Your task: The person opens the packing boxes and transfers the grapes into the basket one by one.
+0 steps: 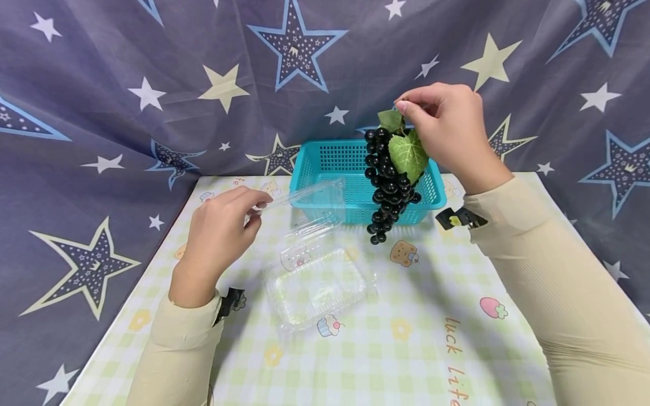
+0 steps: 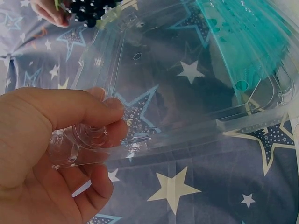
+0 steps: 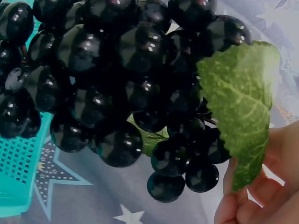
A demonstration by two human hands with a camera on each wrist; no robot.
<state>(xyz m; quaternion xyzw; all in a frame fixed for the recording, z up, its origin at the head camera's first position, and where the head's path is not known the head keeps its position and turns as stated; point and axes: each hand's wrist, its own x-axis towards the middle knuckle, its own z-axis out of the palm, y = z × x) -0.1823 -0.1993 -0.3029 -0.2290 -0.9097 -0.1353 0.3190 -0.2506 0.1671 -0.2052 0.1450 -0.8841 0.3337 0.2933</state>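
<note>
My right hand (image 1: 452,127) pinches the top of a bunch of black grapes (image 1: 388,192) with green leaves (image 1: 408,155). The bunch hangs in front of the right part of a turquoise basket (image 1: 317,177). In the right wrist view the grapes (image 3: 103,93) fill the upper part, with a leaf (image 3: 240,107) beside my fingers. My left hand (image 1: 218,237) pinches a corner of the raised lid of a clear plastic clamshell box (image 1: 320,287), whose base lies on the table. In the left wrist view, thumb and fingers grip the lid's edge (image 2: 163,144).
The basket stands at the back of the table, close to a dark curtain (image 1: 178,56) printed with stars. A checked tablecloth (image 1: 365,366) with small cartoon prints covers the table. Both wrists wear dark straps over beige sleeves.
</note>
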